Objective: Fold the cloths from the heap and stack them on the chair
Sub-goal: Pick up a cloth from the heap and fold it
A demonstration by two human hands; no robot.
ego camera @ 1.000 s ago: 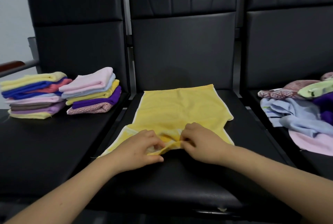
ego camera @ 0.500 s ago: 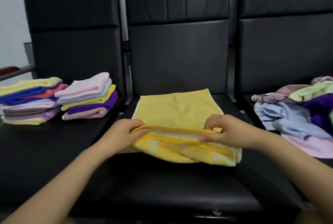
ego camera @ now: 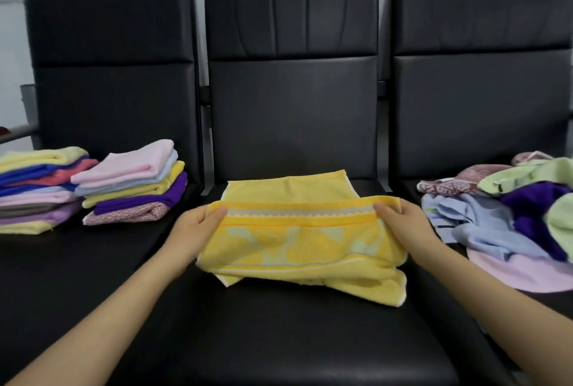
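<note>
yellow towel (ego camera: 297, 240) edge now lifted higher, hands spread wider | left hand (ego camera: 198, 226), right hand (ego camera: 403, 221) each pinch a top corner

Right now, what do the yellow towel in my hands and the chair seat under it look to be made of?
Yellow towel: soft terry cloth, probably cotton; matte, fuzzy nap, woven border band, and it sags between both hands. Chair seat: black padded leather or leatherette, which one is unclear; smooth with a dull sheen and stitched panels.
</note>
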